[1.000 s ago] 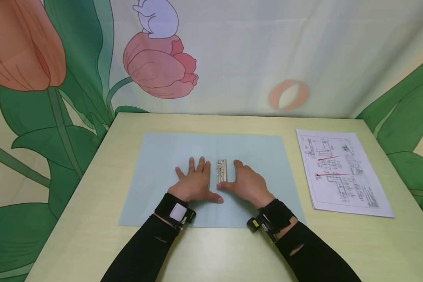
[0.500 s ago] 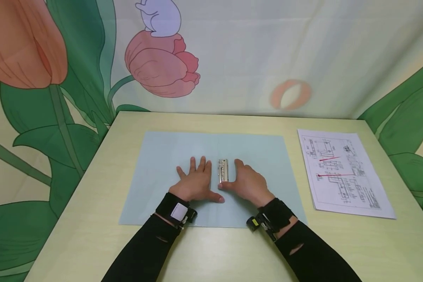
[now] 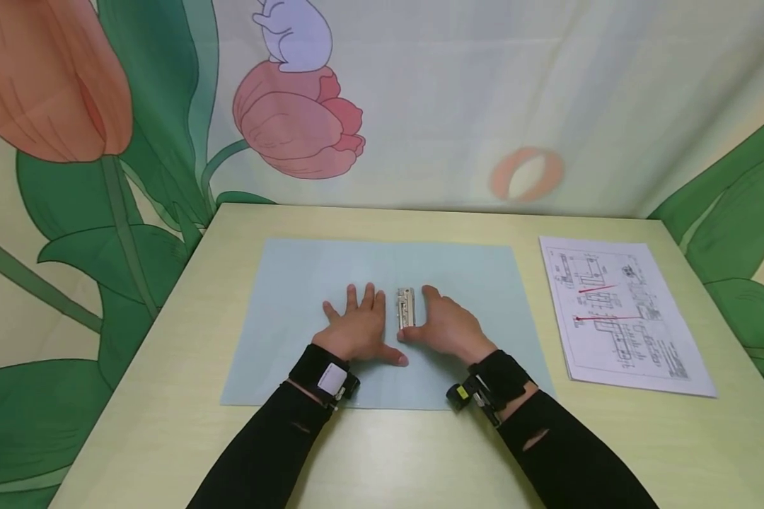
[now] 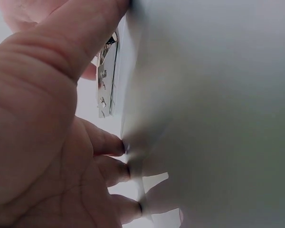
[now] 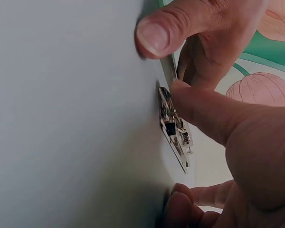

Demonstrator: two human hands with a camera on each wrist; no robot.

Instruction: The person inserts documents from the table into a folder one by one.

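Observation:
A small oblong silver metal mechanism with fine parts along it lies on a light blue mat, between the two hands. In the head view my left hand lies palm down on the mat, fingers spread, thumb pointing right below the mechanism. My right hand rests to the right of it, with the thumb tip right at its near end and the other fingers bent loosely on the mat. A tiny spring shows on the mechanism in the right wrist view. The left thumb partly hides the mechanism in the left wrist view.
Printed sheets with line drawings and red marks lie on the table to the right of the mat. Behind the table hangs a curtain printed with flowers. Both wrists carry black straps with small cameras.
The head view shifts slightly. Both hands and the metal mechanism keep their places on the mat.

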